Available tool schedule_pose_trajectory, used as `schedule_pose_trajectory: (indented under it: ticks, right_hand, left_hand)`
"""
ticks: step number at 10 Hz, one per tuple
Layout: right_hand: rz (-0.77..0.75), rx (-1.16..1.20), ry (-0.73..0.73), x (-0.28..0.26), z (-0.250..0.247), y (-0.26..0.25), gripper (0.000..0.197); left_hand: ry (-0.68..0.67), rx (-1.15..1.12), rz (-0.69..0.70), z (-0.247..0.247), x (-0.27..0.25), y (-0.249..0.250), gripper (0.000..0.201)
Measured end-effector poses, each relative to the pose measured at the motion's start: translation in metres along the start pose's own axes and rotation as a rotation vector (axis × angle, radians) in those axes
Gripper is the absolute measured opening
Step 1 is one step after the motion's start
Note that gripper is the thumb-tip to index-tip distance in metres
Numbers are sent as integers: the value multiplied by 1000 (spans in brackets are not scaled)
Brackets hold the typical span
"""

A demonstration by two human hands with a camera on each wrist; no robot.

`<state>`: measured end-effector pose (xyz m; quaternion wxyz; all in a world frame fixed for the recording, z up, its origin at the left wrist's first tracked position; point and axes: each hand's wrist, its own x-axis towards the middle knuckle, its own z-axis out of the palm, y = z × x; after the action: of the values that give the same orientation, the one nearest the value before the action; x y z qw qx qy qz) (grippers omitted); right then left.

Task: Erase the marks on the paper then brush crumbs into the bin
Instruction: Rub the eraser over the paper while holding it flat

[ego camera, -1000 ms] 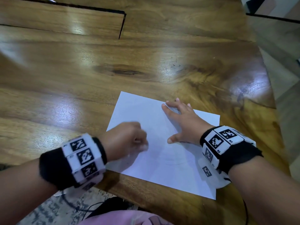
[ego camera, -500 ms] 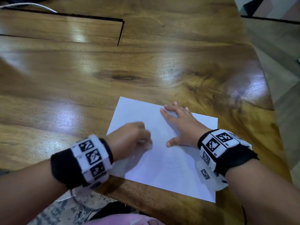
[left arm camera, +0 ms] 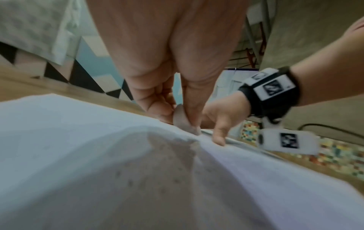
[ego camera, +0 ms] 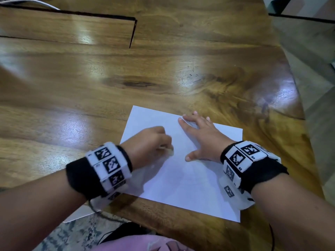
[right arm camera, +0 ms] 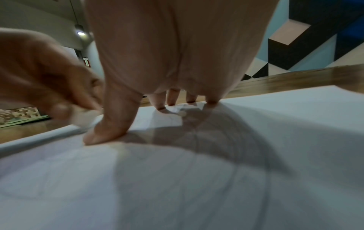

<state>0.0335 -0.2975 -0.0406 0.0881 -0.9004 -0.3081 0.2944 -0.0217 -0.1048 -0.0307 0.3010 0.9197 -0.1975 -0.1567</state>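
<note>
The paper, a white sheet, is lying on the wooden table near the front edge, turned a bit so its corners are pointing off-square. The left hand is sitting over the sheet's left-centre w/ the forearm coming in from the lower left, wrist bent down; fingers are curled in tight and pinching a small pale eraser btwn thumb and forefinger, its lower tip touching the paper. In the head view the eraser is only showing as a blurry pale bit at the fingertips. The right hand is lying palm-down on the sheet's upper right part, forearm coming in from the lower right; fingers are straight and fanned out, tips reaching the far edge, thumb splayed out toward the left hand and pressing flat on the paper, holding nothing. The two hands are sitting close, approx. side by side, not touching. Faint pencil lines are showing on the sheet under the right wrist. Both wrists are wearing black bands w/ white marker blocks.
</note>
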Motion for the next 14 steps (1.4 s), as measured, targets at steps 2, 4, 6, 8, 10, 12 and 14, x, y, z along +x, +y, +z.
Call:
schedule_pose_trajectory:
  ticks: [2, 4, 6, 8, 10, 12, 14]
  right_hand:
    - [0, -3, -2, 0, 0, 0, 110]
    - [3, 1, -3, 0, 0, -1, 109]
    - [3, 3, 4, 0, 1, 0, 110]
    - [6, 14, 5, 0, 1, 0, 109]
    - [9, 1, 5, 1, 1, 0, 110]
    - [0, 8, 7, 0, 0, 0, 110]
    - [3, 5, 7, -1, 0, 0, 111]
  left_hand:
    - [-117, 27, 87, 18, -33, 9, 18]
    - [-187, 2, 62, 10, -29, 0, 8]
    - [-34, -24, -2, 4, -8, -3, 11]
    - [-252, -93, 50, 16, -50, 4, 11]
    - [-29, -2, 6, 6, 0, 2, 6]
    - [-193, 166, 166, 31, -47, -1, 14]
    - [-75, 27, 9, 7, -7, -7, 5]
